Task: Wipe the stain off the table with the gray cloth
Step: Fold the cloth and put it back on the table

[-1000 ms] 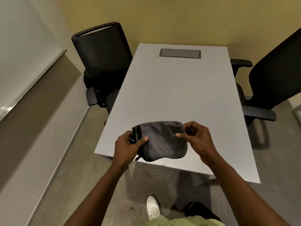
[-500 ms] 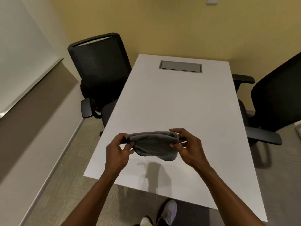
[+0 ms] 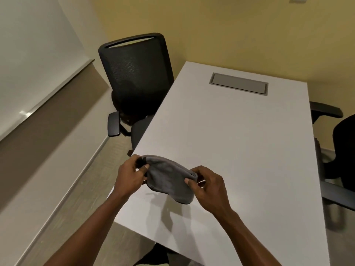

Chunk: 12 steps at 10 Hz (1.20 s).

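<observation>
The gray cloth [image 3: 169, 179] is folded and held in the air just above the near left part of the white table [image 3: 240, 135]. My left hand [image 3: 130, 176] pinches its left end, where a dark edge shows. Its right end is pinched by my right hand [image 3: 208, 186]. The cloth casts a faint shadow on the tabletop below. I cannot make out any stain on the table surface.
A black office chair [image 3: 136, 79] stands at the table's left side, and a second black chair [image 3: 342, 150] at the right. A grey cable hatch [image 3: 238, 83] is set into the far end. A yellow wall is behind; a whiteboard runs along the left wall.
The view has shifted so the table sits further right and closer. Both hands have kept hold of the cloth, which has moved from the near table edge to above the tabletop and now tilts down to the right.
</observation>
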Available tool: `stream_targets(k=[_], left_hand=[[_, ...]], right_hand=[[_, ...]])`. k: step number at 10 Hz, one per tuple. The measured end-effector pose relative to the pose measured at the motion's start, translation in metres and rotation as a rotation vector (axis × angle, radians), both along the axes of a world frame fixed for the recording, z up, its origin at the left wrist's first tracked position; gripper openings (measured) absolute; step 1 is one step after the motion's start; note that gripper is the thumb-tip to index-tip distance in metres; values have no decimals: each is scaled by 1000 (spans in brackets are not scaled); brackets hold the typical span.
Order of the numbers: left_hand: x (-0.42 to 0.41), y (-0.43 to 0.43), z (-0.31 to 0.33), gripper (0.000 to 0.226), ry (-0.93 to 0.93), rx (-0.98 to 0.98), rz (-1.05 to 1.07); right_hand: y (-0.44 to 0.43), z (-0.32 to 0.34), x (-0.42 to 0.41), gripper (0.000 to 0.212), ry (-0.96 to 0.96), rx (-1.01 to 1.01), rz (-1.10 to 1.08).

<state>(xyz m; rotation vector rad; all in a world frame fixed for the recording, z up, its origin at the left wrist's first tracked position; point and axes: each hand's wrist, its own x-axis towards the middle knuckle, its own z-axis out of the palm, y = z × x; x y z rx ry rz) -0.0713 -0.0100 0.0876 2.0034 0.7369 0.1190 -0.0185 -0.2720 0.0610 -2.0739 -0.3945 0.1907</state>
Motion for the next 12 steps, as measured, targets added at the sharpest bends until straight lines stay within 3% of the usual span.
stream_targets(k=[2, 6, 8, 9, 10, 11, 12], left_hand=[[98, 61, -35, 13, 144, 244, -198], [265, 111, -98, 28, 302, 379, -388], [291, 107, -116, 42, 326, 493, -455], [285, 106, -126, 78, 307, 665, -721], [275, 106, -143, 94, 303, 724, -902], [266, 105, -168, 97, 376, 879, -1090], [255, 107, -187, 94, 529, 952, -1181]], right_hand=[[43, -24, 73, 15, 83, -131, -101], [111, -89, 212, 13, 125, -350, -194], [125, -100, 231, 42, 206, -239, -372], [121, -111, 210, 57, 180, -331, -257], [120, -119, 195, 58, 174, -445, -140], [124, -130, 189, 67, 121, -517, 4], [128, -154, 190, 62, 145, -622, 66]])
